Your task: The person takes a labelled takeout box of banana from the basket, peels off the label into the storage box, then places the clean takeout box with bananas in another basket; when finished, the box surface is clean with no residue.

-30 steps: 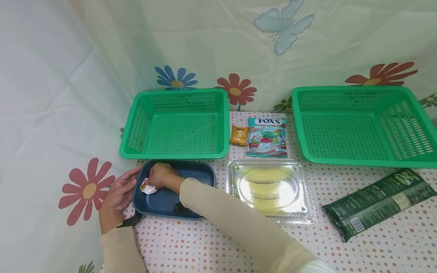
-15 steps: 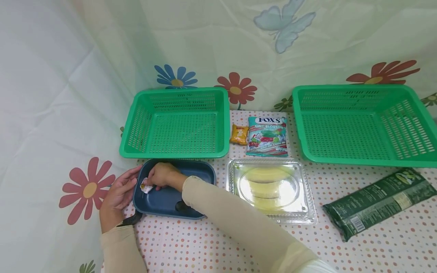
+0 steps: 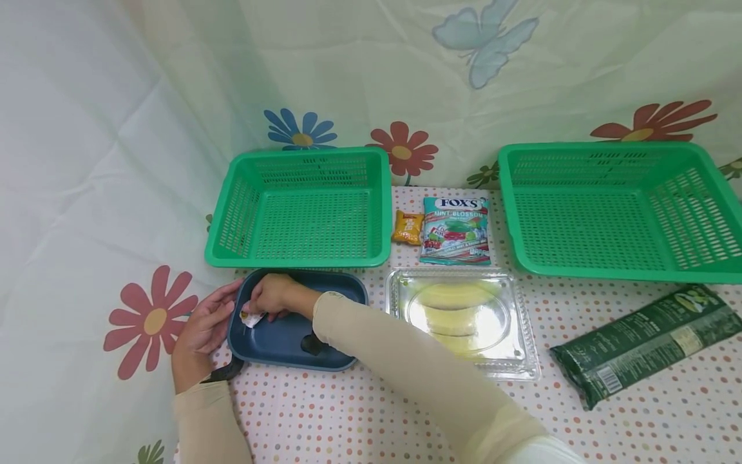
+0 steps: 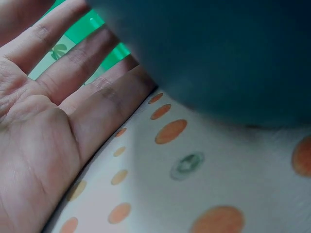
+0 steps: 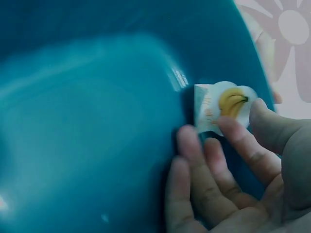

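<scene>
In the head view a dark blue rectangular basin (image 3: 278,345) lies at the left of the table. Inside its left end my right hand (image 3: 274,295) pinches a small white packet (image 3: 250,319). The right wrist view shows a banana picture on this packet (image 5: 209,109), between thumb and index finger, beside the basin wall. My left hand (image 3: 199,332) is against the basin's outer left side. In the left wrist view its fingers (image 4: 77,60) stretch straight towards the basin's outside, and the palm shows. My right forearm hides part of the basin.
Behind the basin stands a green basket (image 3: 313,225), with a second green basket (image 3: 585,225) at the right. Between them lie a small yellow packet (image 3: 408,227) and a Fox's candy bag (image 3: 456,232). Nearer are bananas (image 3: 452,296) in a clear box (image 3: 518,341) and a long green packet (image 3: 643,348).
My right hand makes small shifts on the packet, which stays in the basin's left end. The left hand keeps its place. The head view has shifted slightly.
</scene>
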{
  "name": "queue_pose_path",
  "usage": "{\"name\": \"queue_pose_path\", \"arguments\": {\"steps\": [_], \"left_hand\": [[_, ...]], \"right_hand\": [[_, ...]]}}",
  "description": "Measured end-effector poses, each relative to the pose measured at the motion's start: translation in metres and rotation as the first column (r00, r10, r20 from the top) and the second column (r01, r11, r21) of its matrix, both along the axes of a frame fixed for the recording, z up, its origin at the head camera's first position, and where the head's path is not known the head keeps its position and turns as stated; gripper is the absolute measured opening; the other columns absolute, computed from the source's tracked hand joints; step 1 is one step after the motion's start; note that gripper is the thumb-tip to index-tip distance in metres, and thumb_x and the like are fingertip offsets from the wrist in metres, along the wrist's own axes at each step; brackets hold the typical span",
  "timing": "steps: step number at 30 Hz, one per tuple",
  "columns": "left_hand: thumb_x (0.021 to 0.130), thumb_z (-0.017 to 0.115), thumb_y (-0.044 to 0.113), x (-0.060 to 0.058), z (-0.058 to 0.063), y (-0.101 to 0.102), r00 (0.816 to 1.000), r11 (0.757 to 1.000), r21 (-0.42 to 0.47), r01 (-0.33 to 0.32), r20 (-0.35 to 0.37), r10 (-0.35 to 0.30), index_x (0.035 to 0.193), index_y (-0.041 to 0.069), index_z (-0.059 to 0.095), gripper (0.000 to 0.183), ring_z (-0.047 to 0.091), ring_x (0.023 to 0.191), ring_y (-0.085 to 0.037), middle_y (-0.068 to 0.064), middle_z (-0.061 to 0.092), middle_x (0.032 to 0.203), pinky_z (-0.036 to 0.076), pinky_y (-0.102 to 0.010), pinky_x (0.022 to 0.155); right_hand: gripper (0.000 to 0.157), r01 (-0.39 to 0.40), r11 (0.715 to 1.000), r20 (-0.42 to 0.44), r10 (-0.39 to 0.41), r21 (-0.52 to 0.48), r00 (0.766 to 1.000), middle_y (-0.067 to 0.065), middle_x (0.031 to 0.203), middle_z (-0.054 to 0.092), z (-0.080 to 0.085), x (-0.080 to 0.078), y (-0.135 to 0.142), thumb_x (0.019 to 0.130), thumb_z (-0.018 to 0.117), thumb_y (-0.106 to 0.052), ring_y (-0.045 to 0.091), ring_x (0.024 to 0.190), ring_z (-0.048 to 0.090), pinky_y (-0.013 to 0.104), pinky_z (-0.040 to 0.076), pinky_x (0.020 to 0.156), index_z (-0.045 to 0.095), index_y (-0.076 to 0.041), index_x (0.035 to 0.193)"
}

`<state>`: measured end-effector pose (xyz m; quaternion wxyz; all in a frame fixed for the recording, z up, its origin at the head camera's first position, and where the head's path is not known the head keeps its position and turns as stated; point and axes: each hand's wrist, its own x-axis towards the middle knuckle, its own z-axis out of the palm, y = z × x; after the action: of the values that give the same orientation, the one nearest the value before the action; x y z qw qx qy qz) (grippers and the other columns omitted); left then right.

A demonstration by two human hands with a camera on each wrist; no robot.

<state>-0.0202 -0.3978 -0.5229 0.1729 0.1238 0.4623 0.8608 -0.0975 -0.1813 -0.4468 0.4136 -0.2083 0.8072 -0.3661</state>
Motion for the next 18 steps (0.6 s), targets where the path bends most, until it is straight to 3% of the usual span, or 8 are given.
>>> {"name": "queue_pose_path", "arguments": {"steps": [4,10,14,18], "left_hand": [[0.104,0.019,-0.018,0.0,0.0,0.0,1.0,1.0,0.006,0.007,-0.004,-0.007,0.153,0.0,0.043,0.057,0.062,0.129,-0.019,-0.01,0.06,0.143,0.052,-0.03,0.104],[0.104,0.019,-0.018,0.001,-0.001,-0.001,1.0,1.0,0.015,-0.002,0.011,0.002,0.153,0.0,0.042,0.057,0.063,0.128,-0.02,-0.011,0.059,0.143,0.052,-0.032,0.103],[0.105,0.024,-0.014,0.001,0.0,-0.002,1.0,1.0,0.0,-0.01,-0.015,0.01,0.154,0.0,0.04,0.053,0.06,0.132,-0.019,-0.009,0.056,0.149,0.051,-0.03,0.106],[0.107,0.026,-0.01,0.005,0.01,-0.007,0.991,0.999,-0.047,-0.012,-0.13,0.006,0.158,-0.005,0.027,0.051,0.051,0.143,-0.022,-0.013,0.044,0.159,0.047,-0.031,0.112]], "right_hand": [[0.028,-0.134,0.991,-0.116,0.137,0.028,0.984,0.003,0.091,0.077,0.015,-0.001,0.01,0.1,0.067,-0.036,0.012,0.071,0.069,0.021,0.05,0.06,0.08,-0.013,0.096],[0.029,-0.342,0.938,-0.279,0.343,0.052,0.897,-0.008,0.087,0.073,0.056,0.001,0.046,0.101,0.063,-0.044,0.005,0.073,0.059,0.018,0.045,0.064,0.079,-0.021,0.097],[0.025,-0.391,0.92,-0.307,0.379,0.023,0.873,-0.014,0.087,0.07,0.085,0.003,0.088,0.1,0.063,-0.045,0.004,0.079,0.062,0.021,0.049,0.07,0.078,-0.024,0.099],[0.021,-0.366,0.931,-0.349,0.34,-0.009,0.873,-0.015,0.091,0.07,0.109,0.005,0.142,0.1,0.065,-0.044,0.005,0.085,0.061,0.025,0.05,0.078,0.077,-0.026,0.103]]}}
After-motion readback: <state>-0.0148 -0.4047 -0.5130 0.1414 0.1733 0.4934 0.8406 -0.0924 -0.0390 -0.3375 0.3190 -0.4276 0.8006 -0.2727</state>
